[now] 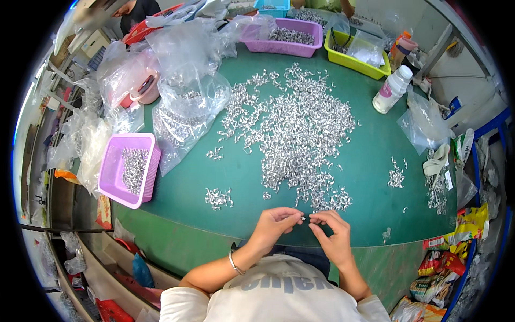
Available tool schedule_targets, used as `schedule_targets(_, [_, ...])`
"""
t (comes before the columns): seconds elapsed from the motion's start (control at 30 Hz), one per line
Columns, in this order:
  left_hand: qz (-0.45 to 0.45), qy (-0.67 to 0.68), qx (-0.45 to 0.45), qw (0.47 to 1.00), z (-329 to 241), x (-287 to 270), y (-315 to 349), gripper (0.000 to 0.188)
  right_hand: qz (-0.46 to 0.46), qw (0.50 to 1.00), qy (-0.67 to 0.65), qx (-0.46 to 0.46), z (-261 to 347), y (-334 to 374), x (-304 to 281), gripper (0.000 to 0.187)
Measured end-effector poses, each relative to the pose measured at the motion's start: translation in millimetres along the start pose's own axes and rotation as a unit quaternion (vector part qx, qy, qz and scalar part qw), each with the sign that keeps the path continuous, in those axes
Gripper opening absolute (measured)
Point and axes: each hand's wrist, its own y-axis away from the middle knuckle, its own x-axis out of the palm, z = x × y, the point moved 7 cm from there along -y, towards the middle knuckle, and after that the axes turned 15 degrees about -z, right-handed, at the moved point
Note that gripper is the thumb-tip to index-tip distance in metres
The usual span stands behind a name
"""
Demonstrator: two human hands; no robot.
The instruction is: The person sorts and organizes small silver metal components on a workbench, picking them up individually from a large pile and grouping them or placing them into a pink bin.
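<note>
My left hand (277, 226) is closed in a pinch on a small curved silver metal piece (303, 218), which shows at its fingertips by the table's near edge. Just to the right, my right hand (333, 232) has its thumb and fingers bent toward that piece, with a gap between them and nothing visible inside. Beyond both hands spreads a large loose pile of similar metal pieces (303, 134) on the green table (182, 198). Smaller heaps lie to the left (218, 198) and to the right (396, 177).
A purple basket (110, 166) with metal pieces stands at left, beside filled clear plastic bags (188, 118). Along the back are another purple basket (257, 47) and a yellow-green basket (348, 60). A white bottle (392, 90) stands at right. Other people are partly visible at the far side.
</note>
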Motion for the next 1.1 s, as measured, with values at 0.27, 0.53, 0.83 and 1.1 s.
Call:
schedule_targets(0.27, [-0.001,0.054,0.231,0.971,-171,59,-141,0.011,0.005,0.999,0.036,-0.002,-23,2,-6,0.016])
schedule_targets(0.53, [-0.007,0.091,0.229,0.969,-166,99,-173,0.029,-0.013,0.971,0.214,-0.106,-20,-5,-8,0.032])
schedule_targets(0.83, [0.142,0.087,0.028,0.986,-65,48,-62,0.026,-0.001,0.933,0.275,-0.231,-32,2,11,0.028])
schedule_targets(1.1, [0.082,0.097,-0.005,0.992,-11,8,-14,0.027,-0.049,0.941,0.257,-0.216,-24,0,10,0.016])
